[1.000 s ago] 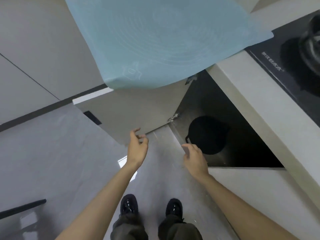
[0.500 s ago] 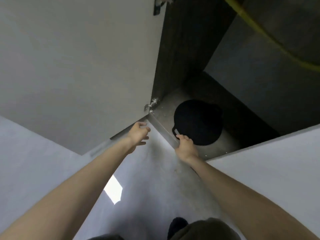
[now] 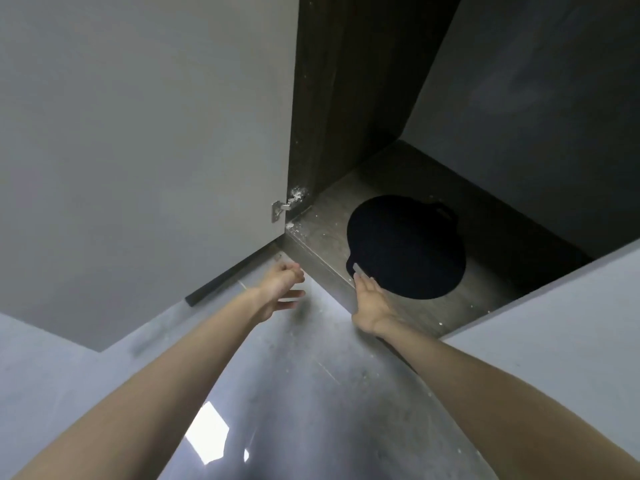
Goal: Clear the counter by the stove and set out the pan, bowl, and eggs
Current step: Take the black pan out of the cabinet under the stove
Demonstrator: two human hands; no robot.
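Touching the near handle of the black pan (image 3: 408, 251), the right hand (image 3: 372, 303) lies straight-fingered; the left hand (image 3: 277, 285) hovers loosely curled, empty.

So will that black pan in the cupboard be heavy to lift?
Probably stiff and fairly heavy: the black pan looks broad and solid. Lying flat, it should not roll. Lifted by the small handle near the right hand, it may tip.

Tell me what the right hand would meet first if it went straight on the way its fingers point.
The right hand would most likely meet the near handle of the black pan on the cabinet floor; its fingertips look at or just short of it, depth unclear.
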